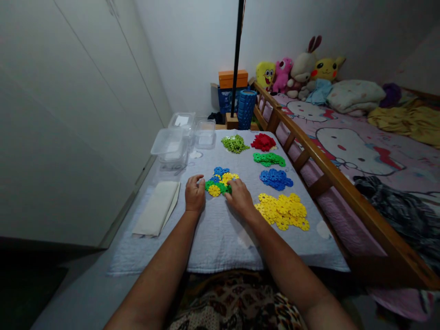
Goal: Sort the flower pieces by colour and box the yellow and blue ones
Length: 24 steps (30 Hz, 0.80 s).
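A: Where do we put the central heap?
B: We log the mixed heap (215, 189) of flat, notched discs, in blue, yellow and green, near the middle of the cloth-covered surface (220, 238), between the two hands.
A: Left grip (195, 195)?
B: Fingers curled, just beside the heap's left edge. We cannot tell whether it touches a disc or pinches one.
A: Right grip (240, 198)?
B: Fingers bent, tips at the heap's right edge, over green and yellow discs. We cannot tell whether they grasp one; the fingers cover the spot.
A: Sorted piles?
B: We count five. Along the right side, nearest first: yellow pile (282, 211), blue pile (275, 178), green pile (269, 159), red pile (263, 142). The light-green pile (234, 143) lies left of the red one, beyond the heap.
A: Left side?
B: We record a folded cream cloth (156, 208) near the left forearm and, behind it, clear plastic containers (168, 143), some stacked.
A: Beyond the surface?
B: On the right, a bed (354, 146) with a wooden rail; plush toys (283, 75) sit at its far end.
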Each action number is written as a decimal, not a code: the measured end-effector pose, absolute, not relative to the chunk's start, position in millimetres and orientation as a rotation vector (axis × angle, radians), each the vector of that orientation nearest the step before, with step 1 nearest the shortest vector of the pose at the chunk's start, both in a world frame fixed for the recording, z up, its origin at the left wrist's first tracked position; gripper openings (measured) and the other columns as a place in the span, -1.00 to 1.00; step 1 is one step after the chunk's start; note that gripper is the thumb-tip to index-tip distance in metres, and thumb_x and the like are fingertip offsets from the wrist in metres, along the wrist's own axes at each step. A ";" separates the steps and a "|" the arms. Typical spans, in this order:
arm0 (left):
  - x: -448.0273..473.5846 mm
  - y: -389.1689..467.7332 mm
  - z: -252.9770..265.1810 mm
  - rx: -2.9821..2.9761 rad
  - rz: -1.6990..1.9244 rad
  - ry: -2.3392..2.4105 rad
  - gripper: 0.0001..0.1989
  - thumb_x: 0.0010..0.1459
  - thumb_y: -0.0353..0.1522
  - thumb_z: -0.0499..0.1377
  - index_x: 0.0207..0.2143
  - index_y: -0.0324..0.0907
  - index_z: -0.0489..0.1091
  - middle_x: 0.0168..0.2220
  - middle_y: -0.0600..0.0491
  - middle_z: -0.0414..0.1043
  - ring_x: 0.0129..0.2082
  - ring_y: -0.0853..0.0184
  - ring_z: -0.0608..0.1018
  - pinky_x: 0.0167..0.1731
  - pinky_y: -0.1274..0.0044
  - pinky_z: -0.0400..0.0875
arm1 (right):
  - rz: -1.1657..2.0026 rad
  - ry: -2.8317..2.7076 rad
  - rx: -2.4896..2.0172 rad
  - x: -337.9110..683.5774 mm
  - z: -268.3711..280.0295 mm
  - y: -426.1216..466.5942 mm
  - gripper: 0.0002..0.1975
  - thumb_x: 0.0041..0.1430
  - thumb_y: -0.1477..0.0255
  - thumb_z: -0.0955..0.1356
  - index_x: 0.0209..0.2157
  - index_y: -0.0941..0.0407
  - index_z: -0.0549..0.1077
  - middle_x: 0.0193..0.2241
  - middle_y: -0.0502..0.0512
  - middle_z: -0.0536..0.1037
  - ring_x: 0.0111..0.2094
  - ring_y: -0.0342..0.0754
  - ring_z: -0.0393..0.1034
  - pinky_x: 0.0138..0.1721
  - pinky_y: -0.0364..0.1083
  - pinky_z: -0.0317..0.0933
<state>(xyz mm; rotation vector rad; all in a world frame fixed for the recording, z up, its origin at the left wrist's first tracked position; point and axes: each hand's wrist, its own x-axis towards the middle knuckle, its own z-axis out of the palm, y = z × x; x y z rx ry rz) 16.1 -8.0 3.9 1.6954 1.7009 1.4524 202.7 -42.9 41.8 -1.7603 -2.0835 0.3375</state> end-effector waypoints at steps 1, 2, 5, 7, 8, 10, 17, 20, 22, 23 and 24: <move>16.4 -7.5 3.6 1.704 1.438 1.700 -0.71 0.26 -0.23 0.04 -0.13 -0.17 0.46 -0.11 -0.09 0.48 -0.04 0.17 0.51 0.04 0.32 0.39 | 0.325 -2.075 -1.785 199.6 39.8 -42.2 -0.69 0.21 0.42 0.38 0.00 0.12 0.43 -0.03 0.23 0.44 0.01 0.07 0.32 0.04 -0.03 0.21; 16.8 -7.3 3.6 1.713 1.424 1.702 -0.71 0.26 -0.23 0.04 -0.13 -0.17 0.45 -0.11 -0.09 0.48 -0.04 0.16 0.51 0.04 0.31 0.39 | 0.320 -2.070 -1.802 197.5 38.0 -41.9 -0.69 0.21 0.43 0.38 0.00 0.12 0.42 -0.03 0.23 0.44 0.00 0.08 0.32 0.03 -0.03 0.21; 17.6 -7.3 4.8 1.733 1.383 1.718 -0.71 0.25 -0.23 0.06 -0.12 -0.17 0.45 -0.09 -0.10 0.48 -0.02 0.15 0.51 0.05 0.31 0.39 | 0.340 -2.053 -1.815 195.9 33.8 -42.2 -0.72 0.21 0.46 0.38 -0.03 0.11 0.41 -0.04 0.22 0.45 -0.01 0.08 0.32 0.01 -0.03 0.21; 17.9 -7.7 6.0 1.746 1.349 1.726 -0.71 0.25 -0.23 0.06 -0.11 -0.18 0.44 -0.08 -0.10 0.47 -0.01 0.15 0.50 0.05 0.30 0.40 | 0.363 -2.038 -1.798 197.8 32.7 -42.2 -0.73 0.20 0.48 0.37 -0.04 0.11 0.41 -0.05 0.23 0.46 -0.03 0.07 0.33 -0.01 -0.04 0.21; 18.1 -8.0 6.5 1.754 1.330 1.730 -0.71 0.25 -0.23 0.06 -0.10 -0.17 0.44 -0.07 -0.10 0.47 -0.01 0.15 0.50 0.05 0.30 0.40 | 0.378 -2.029 -1.784 199.7 32.9 -41.9 -0.74 0.19 0.49 0.37 -0.06 0.11 0.41 -0.06 0.22 0.47 -0.05 0.06 0.34 -0.04 -0.04 0.21; 18.6 -8.4 7.3 1.774 1.294 1.738 -0.72 0.25 -0.24 0.07 -0.09 -0.17 0.43 -0.07 -0.10 0.47 -0.02 0.15 0.51 0.05 0.29 0.40 | 0.430 -2.012 -1.743 205.6 35.5 -40.2 -0.79 0.16 0.53 0.35 -0.13 0.10 0.44 -0.13 0.18 0.51 -0.13 0.03 0.37 -0.10 -0.07 0.21; 20.2 -7.5 6.0 1.847 1.210 1.746 -0.75 0.24 -0.25 0.09 -0.11 -0.16 0.43 -0.09 -0.09 0.47 -0.08 0.16 0.52 -0.01 0.30 0.43 | 0.706 -1.826 -1.580 257.9 62.9 -10.5 -0.93 0.05 0.51 0.34 -0.36 0.10 0.44 -0.53 -0.08 0.44 -0.45 -0.13 0.34 -0.38 -0.17 0.12; 20.2 -6.3 4.3 1.876 1.183 1.743 -0.75 0.23 -0.26 0.10 -0.11 -0.17 0.42 -0.09 -0.10 0.47 -0.10 0.16 0.52 0.00 0.28 0.41 | 0.752 -1.651 -1.560 291.7 73.8 14.7 -0.96 0.03 0.50 0.34 -0.41 0.11 0.41 -0.58 -0.11 0.41 -0.53 -0.16 0.32 -0.46 -0.19 0.12; 20.3 -5.7 3.2 1.892 1.169 1.746 -0.75 0.22 -0.27 0.11 -0.11 -0.17 0.42 -0.09 -0.10 0.48 -0.09 0.16 0.52 0.01 0.28 0.40 | 0.789 -1.499 -1.582 315.1 77.8 32.9 -0.94 0.00 0.53 0.34 -0.41 0.11 0.39 -0.58 -0.11 0.42 -0.56 -0.18 0.34 -0.51 -0.21 0.14; 20.3 -5.6 2.6 1.899 1.165 1.751 -0.76 0.22 -0.27 0.12 -0.11 -0.17 0.42 -0.09 -0.10 0.48 -0.08 0.16 0.51 0.01 0.29 0.40 | 0.787 -1.408 -1.610 326.9 78.7 41.9 -0.93 -0.01 0.54 0.35 -0.41 0.12 0.38 -0.58 -0.11 0.41 -0.57 -0.18 0.34 -0.53 -0.22 0.14; 20.4 -5.5 2.1 1.903 1.163 1.757 -0.76 0.21 -0.28 0.12 -0.11 -0.17 0.42 -0.09 -0.10 0.48 -0.07 0.16 0.51 0.01 0.29 0.40 | 0.783 -1.309 -1.643 338.5 79.0 50.4 -0.91 -0.02 0.56 0.35 -0.42 0.12 0.38 -0.59 -0.11 0.41 -0.58 -0.18 0.35 -0.55 -0.23 0.14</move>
